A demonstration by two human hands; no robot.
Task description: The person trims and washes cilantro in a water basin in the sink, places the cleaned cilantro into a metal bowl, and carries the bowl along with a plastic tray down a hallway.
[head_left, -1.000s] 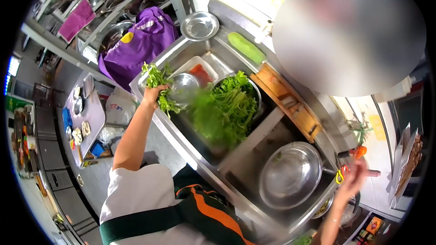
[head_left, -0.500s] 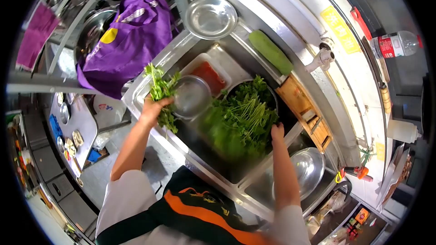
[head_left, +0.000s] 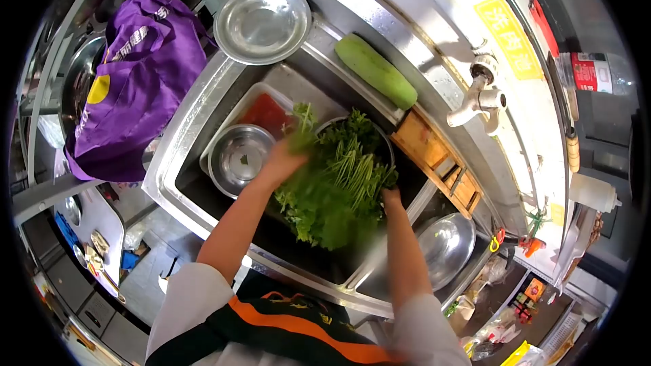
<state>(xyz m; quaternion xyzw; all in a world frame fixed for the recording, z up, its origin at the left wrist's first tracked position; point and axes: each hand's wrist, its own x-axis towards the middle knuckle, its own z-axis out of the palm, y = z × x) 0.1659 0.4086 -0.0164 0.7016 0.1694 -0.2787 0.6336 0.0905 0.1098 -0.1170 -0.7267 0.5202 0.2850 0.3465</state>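
A large heap of leafy green herbs (head_left: 349, 166), with thin pale stems, fills and spills over a round metal bowl (head_left: 388, 146) in the sink. My left hand (head_left: 288, 154), smeared by motion, grips a small bunch of the same herbs (head_left: 304, 119) at the heap's left side. At its right edge, my right hand (head_left: 391, 196) closes around some stems, its fingertips mostly hidden by leaves. Left of the heap, a small steel bowl (head_left: 234, 175) with a leaf scrap inside sits over a white tray (head_left: 211, 146) beside something red (head_left: 268, 114).
A steel basin (head_left: 261, 24) rests on the sink's back left corner. Along the back ledge lie a green gourd (head_left: 375, 71) and a wooden slatted board (head_left: 434, 159). A tap (head_left: 478, 98) juts from the wall. Another basin (head_left: 445, 249) leans in the right compartment. A purple bag (head_left: 139, 85) hangs left.
My left hand has swung right from the sink's left rim to the heap, carrying its bunch. My right hand stays at the heap's right edge. The camera view has shifted.
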